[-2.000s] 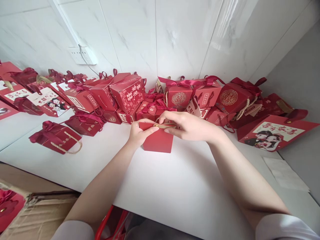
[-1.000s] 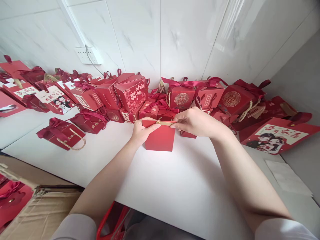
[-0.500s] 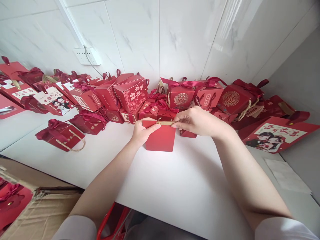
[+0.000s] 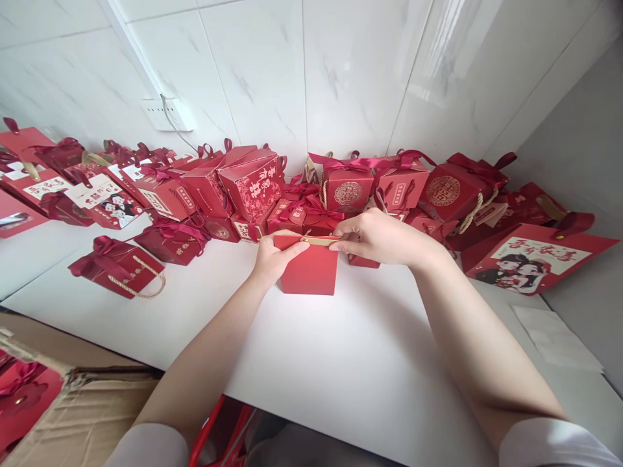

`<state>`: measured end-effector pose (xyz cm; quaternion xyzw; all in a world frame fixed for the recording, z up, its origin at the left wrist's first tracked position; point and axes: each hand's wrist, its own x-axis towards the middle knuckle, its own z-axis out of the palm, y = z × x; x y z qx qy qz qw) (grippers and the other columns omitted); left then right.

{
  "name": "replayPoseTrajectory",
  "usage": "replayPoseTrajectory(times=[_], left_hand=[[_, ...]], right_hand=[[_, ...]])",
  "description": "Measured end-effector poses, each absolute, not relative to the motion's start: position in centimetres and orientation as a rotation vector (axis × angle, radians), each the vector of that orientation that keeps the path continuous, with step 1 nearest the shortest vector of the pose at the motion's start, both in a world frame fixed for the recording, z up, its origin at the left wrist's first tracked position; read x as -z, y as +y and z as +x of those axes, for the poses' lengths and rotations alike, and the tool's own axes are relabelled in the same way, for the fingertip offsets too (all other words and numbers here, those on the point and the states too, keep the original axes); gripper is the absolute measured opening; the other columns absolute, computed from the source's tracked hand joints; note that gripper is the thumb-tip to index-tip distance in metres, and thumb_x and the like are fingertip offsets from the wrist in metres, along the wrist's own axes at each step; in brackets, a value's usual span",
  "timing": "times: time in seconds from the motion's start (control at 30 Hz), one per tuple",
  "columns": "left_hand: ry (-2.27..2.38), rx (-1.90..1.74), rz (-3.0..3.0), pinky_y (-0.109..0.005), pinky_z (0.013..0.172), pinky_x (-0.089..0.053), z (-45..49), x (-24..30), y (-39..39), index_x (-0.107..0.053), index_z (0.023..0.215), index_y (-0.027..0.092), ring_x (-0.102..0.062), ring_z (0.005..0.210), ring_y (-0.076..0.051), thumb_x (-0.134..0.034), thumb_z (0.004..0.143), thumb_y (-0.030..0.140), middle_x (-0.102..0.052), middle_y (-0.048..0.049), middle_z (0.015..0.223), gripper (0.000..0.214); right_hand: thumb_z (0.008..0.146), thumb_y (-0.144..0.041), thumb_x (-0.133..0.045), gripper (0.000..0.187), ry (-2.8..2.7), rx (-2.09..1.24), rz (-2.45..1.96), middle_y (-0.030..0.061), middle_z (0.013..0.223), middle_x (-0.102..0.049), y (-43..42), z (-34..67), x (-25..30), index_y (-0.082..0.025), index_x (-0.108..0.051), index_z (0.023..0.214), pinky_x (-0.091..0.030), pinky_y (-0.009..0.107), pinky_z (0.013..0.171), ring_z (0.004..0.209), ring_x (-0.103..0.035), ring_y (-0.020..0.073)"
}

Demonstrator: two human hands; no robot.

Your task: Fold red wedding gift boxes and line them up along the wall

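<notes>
The smooth white table (image 4: 341, 363) bears a plain matte red card box (image 4: 309, 275). Glossy ribboned gift boxes (image 4: 348, 188) crowd just behind the box. The left hand (image 4: 272, 256) pinches the box's top left corner. The right hand (image 4: 379, 237) pinches a thin gold strip (image 4: 318, 240) along its top edge. The hands seem to be fitting the top, and the thin card likely needs light, even pressure.

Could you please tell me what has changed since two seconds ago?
The right hand slid rightward along the gold strip, from the top middle of the red box to the strip's right end. The left hand kept gripping the box's top left corner; the box stayed put on the white table.
</notes>
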<state>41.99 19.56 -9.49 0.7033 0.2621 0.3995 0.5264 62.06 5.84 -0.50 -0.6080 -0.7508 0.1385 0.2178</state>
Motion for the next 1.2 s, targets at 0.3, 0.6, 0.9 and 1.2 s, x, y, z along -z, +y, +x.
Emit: replayPoseTrajectory(times=[0.3,0.6,0.9,1.2], left_hand=[[0.645,-0.937,1.646,-0.029,0.063,-0.057,42.0,9.8,19.5,-0.073,0.082,0.018,-0.070,0.072,-0.020,-0.084,0.067,0.044,-0.074,-0.0032,0.078,0.031],[0.500,-0.415,1.799,-0.042,0.093,-0.057,40.4,9.8,21.7,-0.064,0.124,0.021,-0.068,0.113,-0.030,-0.087,0.066,0.032,-0.070,-0.0105,0.125,0.063],[0.597,-0.481,1.466,-0.041,0.098,-0.057,40.3,11.0,23.4,-0.066,0.126,0.024,-0.067,0.119,-0.029,-0.080,0.074,0.048,-0.068,-0.0108,0.133,0.059],[0.499,-0.609,1.069,-0.028,0.066,-0.063,41.6,9.3,20.9,-0.071,0.116,0.025,-0.074,0.102,-0.028,-0.055,0.079,0.079,-0.072,-0.0096,0.124,0.067]], right_hand=[[0.103,-0.050,-0.043,0.044,-1.923,-0.565,-1.718,0.0015,0.069,-0.072,5.3,62.1,0.0,-0.022,-0.064,0.077,-0.043,0.029,0.055,0.056,-0.059,0.0162],[0.095,-0.032,-0.058,0.014,-1.893,-0.439,-1.757,0.0009,0.072,-0.071,7.2,62.3,2.1,-0.022,-0.058,0.086,-0.044,0.030,0.062,0.066,-0.066,0.0198],[0.096,-0.039,-0.057,0.032,-1.564,-0.254,-1.728,0.0086,0.109,-0.073,7.8,62.8,3.1,-0.023,-0.050,0.123,-0.053,0.040,0.078,0.087,-0.070,0.0268],[0.097,-0.064,-0.050,0.051,-1.499,-0.086,-1.626,0.0115,0.125,-0.067,5.7,62.5,0.6,-0.027,-0.048,0.133,-0.056,0.041,0.076,0.091,-0.069,0.0282]])
